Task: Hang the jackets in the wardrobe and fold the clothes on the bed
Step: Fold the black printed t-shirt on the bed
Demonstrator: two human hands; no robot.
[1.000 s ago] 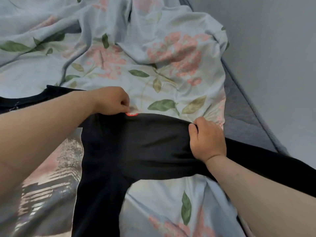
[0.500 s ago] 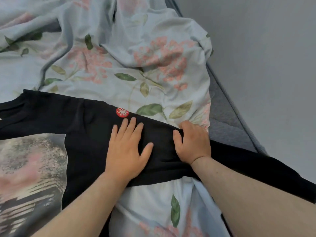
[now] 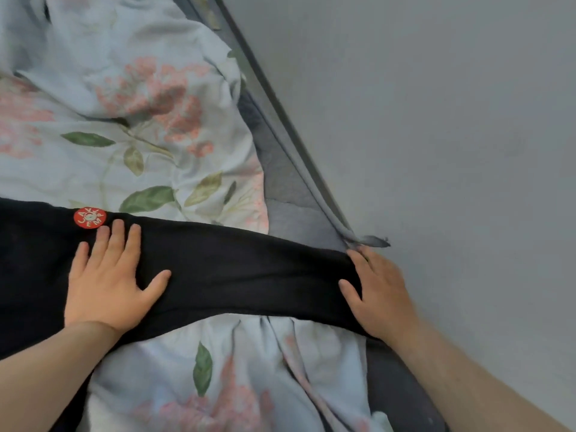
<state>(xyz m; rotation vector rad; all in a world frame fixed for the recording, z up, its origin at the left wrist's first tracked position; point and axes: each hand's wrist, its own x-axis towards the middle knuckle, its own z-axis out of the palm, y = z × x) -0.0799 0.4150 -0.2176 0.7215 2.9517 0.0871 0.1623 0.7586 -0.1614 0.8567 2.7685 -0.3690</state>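
Note:
A black long-sleeved top point(image 3: 237, 275) lies across the floral bed cover, one sleeve stretched out to the right. A round red patch point(image 3: 89, 218) with white letters sits near its upper edge. My left hand point(image 3: 109, 282) lies flat on the black cloth just below the patch, fingers spread and straight. My right hand point(image 3: 378, 294) rests on the far end of the sleeve by the bed's right edge, with the thumb on top of the cloth and the fingers lying along the sleeve's end. The sleeve's cuff is hidden under that hand.
The light blue duvet point(image 3: 149, 126) with pink flowers and green leaves lies crumpled over the bed. A grey mattress edge point(image 3: 286, 194) runs diagonally along the grey wall point(image 3: 436, 135) on the right, very close to my right hand.
My left hand left the patch and laid itself flat on the cloth. My right hand slid outward along the sleeve to the bed's edge, and the sleeve now lies straighter. The view swung right.

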